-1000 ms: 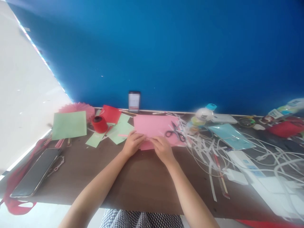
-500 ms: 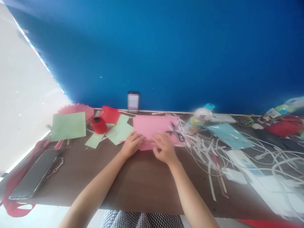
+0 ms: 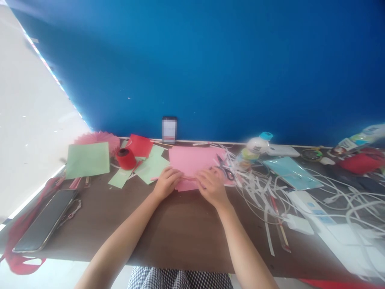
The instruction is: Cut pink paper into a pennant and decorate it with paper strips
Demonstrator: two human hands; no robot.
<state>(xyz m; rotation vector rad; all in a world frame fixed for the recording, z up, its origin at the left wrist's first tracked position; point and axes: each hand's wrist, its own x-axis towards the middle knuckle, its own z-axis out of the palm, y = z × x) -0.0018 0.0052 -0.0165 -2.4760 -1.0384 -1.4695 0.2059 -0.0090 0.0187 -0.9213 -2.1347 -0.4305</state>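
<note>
Over the last second the right hand [image 3: 212,186] has shifted a little rightward along the strip [image 3: 189,178], while the left hand [image 3: 168,182] has stayed in place. Nearest, a phone [image 3: 46,220] lies at the desk's left. Ahead, the left hand holds the strip, fingers closed; the right bends its fingers over it, though I cannot tell whether they grip. The strip lies across the near part of the pink sheet [image 3: 192,157]. The scissors [image 3: 219,160] rest on the sheet's right side. Farther off, a screen [image 3: 169,129] stands against the blue wall [image 3: 210,72].
</note>
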